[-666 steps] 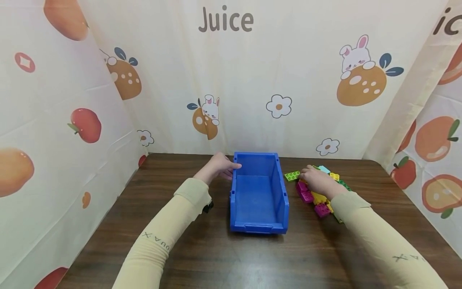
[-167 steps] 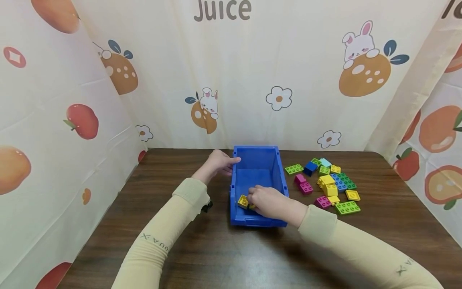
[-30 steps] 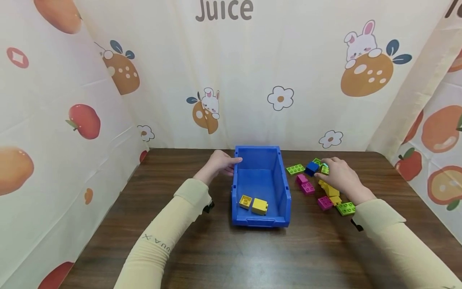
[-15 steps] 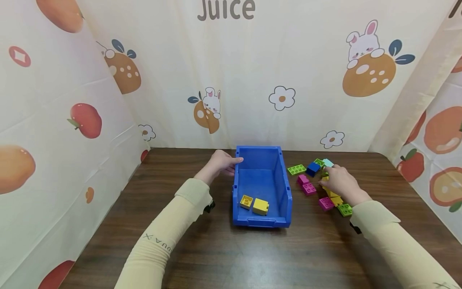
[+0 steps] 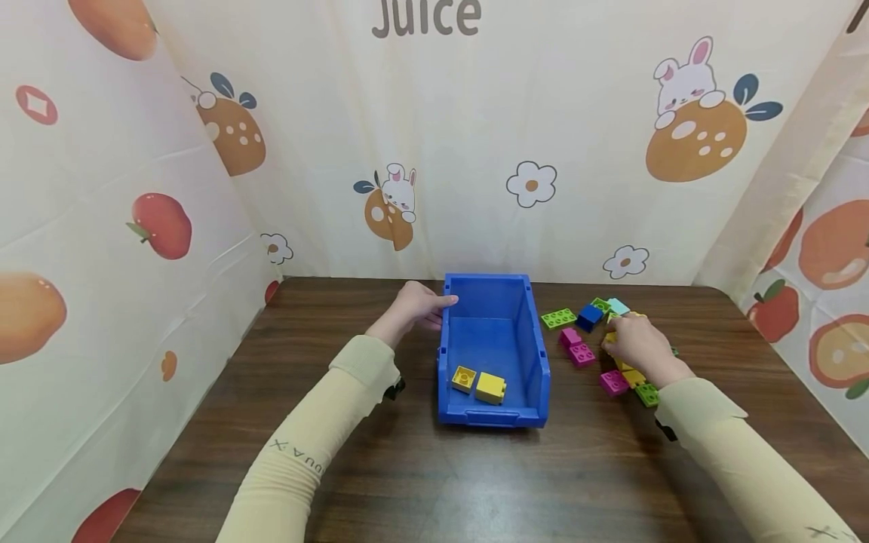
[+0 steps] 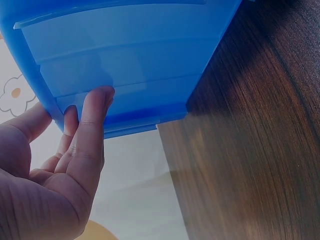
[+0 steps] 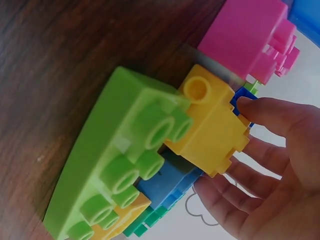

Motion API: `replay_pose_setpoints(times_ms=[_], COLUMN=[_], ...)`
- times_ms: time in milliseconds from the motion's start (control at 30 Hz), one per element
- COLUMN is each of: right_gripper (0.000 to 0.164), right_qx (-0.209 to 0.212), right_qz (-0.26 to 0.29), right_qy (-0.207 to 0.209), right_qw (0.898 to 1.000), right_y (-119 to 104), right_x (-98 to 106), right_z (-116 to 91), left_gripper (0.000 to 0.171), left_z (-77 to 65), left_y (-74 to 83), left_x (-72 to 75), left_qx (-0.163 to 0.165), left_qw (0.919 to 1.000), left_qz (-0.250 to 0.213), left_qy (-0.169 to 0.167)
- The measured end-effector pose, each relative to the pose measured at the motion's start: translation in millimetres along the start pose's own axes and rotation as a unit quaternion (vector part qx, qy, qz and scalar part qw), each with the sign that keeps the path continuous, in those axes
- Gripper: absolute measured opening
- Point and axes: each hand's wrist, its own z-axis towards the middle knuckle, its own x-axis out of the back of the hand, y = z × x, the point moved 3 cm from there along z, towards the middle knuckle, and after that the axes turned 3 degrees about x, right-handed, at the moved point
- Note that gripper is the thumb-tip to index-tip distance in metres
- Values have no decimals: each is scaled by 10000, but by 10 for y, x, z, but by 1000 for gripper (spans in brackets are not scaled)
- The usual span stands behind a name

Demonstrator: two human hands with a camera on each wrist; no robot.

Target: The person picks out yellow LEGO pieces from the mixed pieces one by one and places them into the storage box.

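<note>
My left hand (image 5: 413, 303) holds the left wall of the blue bin (image 5: 483, 341), thumb over the rim and fingers along the outside. In the left wrist view those fingers (image 6: 92, 120) lie against the bin's outer side. Two yellow bricks, one an upturned square piece (image 5: 464, 378) and the other a taller block (image 5: 490, 388), lie in the bin's front. To the right, my right hand (image 5: 641, 347) reaches down into the brick pile, thumb and fingers around a yellow brick (image 5: 611, 338). In the right wrist view, other yellow bricks (image 7: 212, 130) partly hide the fingertips.
Around the right hand lie a lime brick (image 5: 559, 318), a dark blue brick (image 5: 589, 317), magenta bricks (image 5: 581, 354), a light blue brick (image 5: 618, 306) and another lime brick (image 5: 648, 394). All rest on the dark wooden table (image 5: 434, 483), with a printed curtain (image 5: 462, 151) behind it.
My right hand has lowered toward the viewer from above the pile, its thumb and fingers drawing in on a yellow brick. Seconds ago it was inside the bin with yellow bricks. The left hand stays put.
</note>
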Motion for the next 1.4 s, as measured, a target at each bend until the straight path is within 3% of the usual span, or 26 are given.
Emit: replay_pose_setpoints(times_ms=[700, 1400], right_gripper=[28, 26], right_qx=[50, 26], right_qz=[-23, 291], right_qy=[-14, -118], right_qw=[10000, 9995], right_y=[-27, -137], right_x=[6, 186], right_z=[9, 0], left_gripper=[40, 40], left_z=[-15, -26], left_y=[6, 2], left_x=[-8, 5], left_qx=[1, -106], left_qw=[9999, 9999], left_qz=[-90, 9], left_qy=[-49, -90])
